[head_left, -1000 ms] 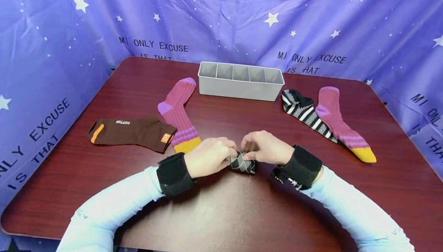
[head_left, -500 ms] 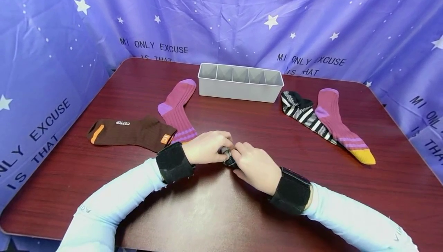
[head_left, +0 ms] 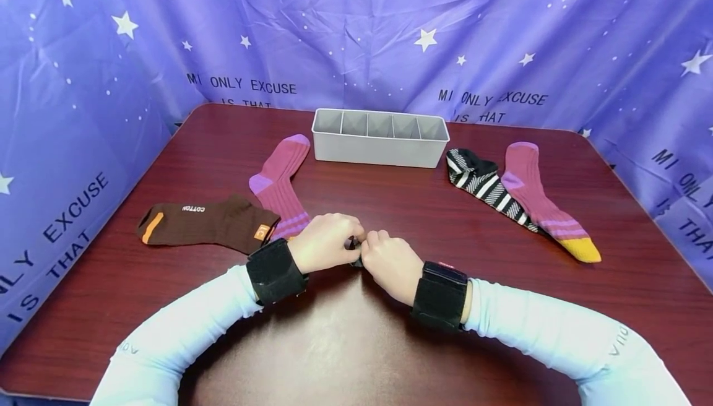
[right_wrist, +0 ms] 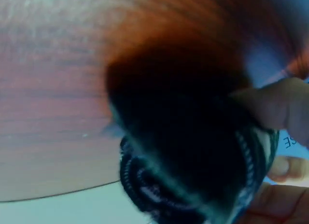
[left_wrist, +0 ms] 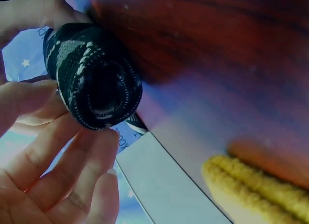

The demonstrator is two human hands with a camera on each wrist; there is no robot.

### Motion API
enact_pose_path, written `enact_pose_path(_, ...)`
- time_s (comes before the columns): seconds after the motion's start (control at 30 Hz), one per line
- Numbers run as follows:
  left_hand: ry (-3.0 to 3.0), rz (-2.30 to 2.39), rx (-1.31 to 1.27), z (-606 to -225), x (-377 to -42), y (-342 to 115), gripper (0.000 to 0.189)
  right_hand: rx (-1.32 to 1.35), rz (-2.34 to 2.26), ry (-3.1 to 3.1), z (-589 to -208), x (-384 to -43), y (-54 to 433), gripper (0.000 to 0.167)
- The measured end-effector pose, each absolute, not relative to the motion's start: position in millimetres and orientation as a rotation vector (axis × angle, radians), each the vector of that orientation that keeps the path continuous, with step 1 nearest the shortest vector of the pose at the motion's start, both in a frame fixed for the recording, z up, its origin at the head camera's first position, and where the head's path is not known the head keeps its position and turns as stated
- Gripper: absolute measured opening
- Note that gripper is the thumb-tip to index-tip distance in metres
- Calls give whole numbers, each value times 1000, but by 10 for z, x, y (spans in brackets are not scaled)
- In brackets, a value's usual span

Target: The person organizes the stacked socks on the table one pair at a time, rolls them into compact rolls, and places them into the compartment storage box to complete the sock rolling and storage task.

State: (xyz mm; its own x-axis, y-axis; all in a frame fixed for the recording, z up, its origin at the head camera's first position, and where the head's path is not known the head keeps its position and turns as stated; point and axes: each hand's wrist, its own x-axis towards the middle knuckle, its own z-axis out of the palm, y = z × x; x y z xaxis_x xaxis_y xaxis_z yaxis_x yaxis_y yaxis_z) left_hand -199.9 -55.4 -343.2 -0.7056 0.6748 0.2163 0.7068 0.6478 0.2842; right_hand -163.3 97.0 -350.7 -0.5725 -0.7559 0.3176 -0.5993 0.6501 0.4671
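Both hands hold a black, grey and white argyle sock [left_wrist: 91, 79], rolled into a short tube, just above the table. In the head view only a dark bit shows between the fingers. My left hand [head_left: 327, 242] grips one side of the roll, and its open end faces the left wrist camera. From the other side my right hand [head_left: 392, 267] pinches it, its fingertips close against the left hand. Dark and blurred, the sock fills much of the right wrist view.
At the back stands a grey box [head_left: 379, 151] with several compartments. A brown sock [head_left: 200, 223] overlaps a pink sock [head_left: 278, 186] on the left. On the right lie a black-and-white striped sock [head_left: 492, 190] and another pink sock [head_left: 537, 189] with a yellow end.
My right hand has moved left, close against the left hand, and its wrist has turned. The argyle sock, earlier showing as a flat patterned piece, is now rolled up and mostly hidden by the fingers.
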Motion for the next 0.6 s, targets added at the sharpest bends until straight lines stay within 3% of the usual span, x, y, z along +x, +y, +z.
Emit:
enact_pose_path(0.23,-2818,-580,-1126,-3378,-2085,-569,3,1129,-323,-2603,-3391,-1835,1007,24)
enact_pose_path(0.33,-2844,-667,-1122,-3302,-2169,-586,12,1123,-157,-2806,-3243,-2037,1118,25)
enact_pose_path(0.5,-2849,-801,-1019,-3028,-2494,-699,20,828,165,-3069,-2751,-2471,1357,20)
enact_pose_path(0.6,-2847,-837,-823,-2829,-2757,-796,23,600,394,-3181,-2418,-2768,1538,24)
